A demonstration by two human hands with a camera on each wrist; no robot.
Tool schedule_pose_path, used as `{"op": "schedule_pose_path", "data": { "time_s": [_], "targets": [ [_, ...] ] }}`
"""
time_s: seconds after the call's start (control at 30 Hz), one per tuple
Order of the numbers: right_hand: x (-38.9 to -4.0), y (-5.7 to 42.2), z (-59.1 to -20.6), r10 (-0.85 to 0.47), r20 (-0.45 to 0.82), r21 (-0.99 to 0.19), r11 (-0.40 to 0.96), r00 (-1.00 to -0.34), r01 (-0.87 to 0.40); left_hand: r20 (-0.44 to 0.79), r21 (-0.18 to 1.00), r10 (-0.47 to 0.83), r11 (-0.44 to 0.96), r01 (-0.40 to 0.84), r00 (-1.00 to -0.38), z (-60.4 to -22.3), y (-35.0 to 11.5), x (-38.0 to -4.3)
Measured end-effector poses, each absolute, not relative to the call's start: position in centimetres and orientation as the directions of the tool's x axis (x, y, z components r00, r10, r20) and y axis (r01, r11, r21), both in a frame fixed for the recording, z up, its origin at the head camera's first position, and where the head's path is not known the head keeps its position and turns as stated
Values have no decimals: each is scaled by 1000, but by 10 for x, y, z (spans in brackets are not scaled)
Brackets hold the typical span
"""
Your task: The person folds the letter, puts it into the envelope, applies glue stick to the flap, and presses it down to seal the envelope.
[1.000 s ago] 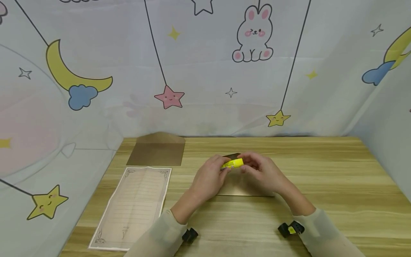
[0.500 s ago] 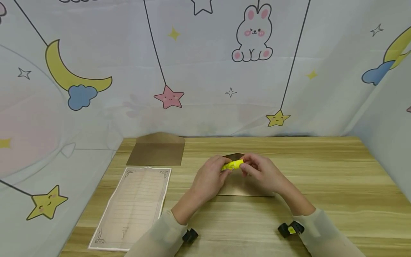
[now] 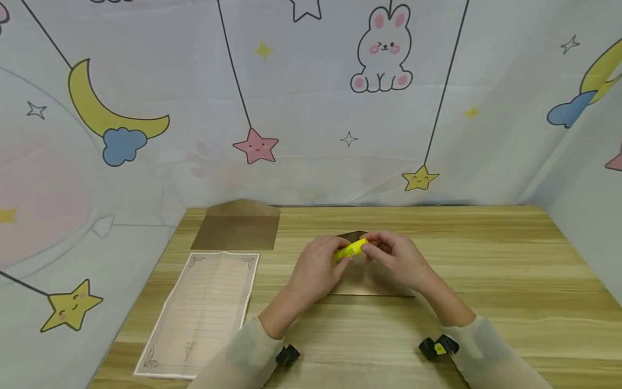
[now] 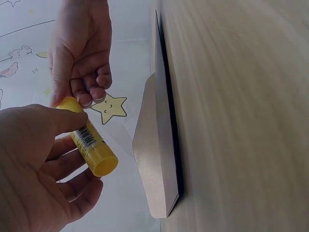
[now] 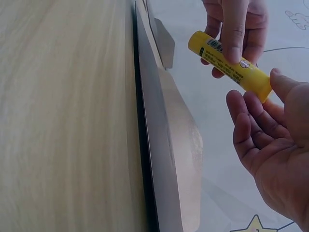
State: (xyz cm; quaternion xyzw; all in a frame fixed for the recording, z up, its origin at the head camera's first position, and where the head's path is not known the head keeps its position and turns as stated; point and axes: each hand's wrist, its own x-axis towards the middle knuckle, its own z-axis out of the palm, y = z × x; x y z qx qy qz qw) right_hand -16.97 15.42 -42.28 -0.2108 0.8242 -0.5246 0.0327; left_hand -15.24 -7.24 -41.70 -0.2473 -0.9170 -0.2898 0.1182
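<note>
Both hands hold a yellow glue stick (image 3: 351, 250) tilted above a brown envelope (image 3: 374, 283). My left hand (image 3: 316, 267) grips its body between thumb and fingers. At the other end, the thumb and forefinger of my right hand (image 3: 400, 259) pinch the tip, while its remaining fingers curl loosely, as the right wrist view shows. Printed text and a barcode show on the tube (image 5: 224, 60). In the left wrist view the envelope's flap (image 4: 147, 150) stands raised from its body. Part of the envelope is hidden under the hands.
A second brown envelope (image 3: 235, 233) lies at the table's back left, its flap unfolded. In front of it is a lined, bordered sheet of letter paper (image 3: 204, 313) with a crease. The wooden table (image 3: 510, 281) ends at a patterned cloth backdrop (image 3: 311, 108).
The glue stick has tilted slightly, its right end now higher and its left end lower. Both hands have shifted only a little; the envelopes and letter paper stay put.
</note>
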Motion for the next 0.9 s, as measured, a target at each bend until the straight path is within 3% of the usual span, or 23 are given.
{"op": "schedule_pose_path", "data": {
  "time_s": [0.17, 0.47, 0.7, 0.9],
  "targets": [
    [-170, 153, -422, -369, 186, -883, 343, -911, -319, 287, 642, 330, 631, 437, -899, -418, -73, -155],
    [-169, 148, -421, -348, 268, -829, 391, -899, -399, 136, 913, 206, 355, 204, -969, -417, -79, -158],
    [-163, 138, -418, -380, 345, -739, 453, -858, -498, -15, 995, 163, 99, 2, -987, -413, -80, -158],
    [-158, 128, -418, -399, 397, -635, 531, -827, -561, -89, 987, 158, -119, -109, -983, -415, -77, -159]
  ]
}}
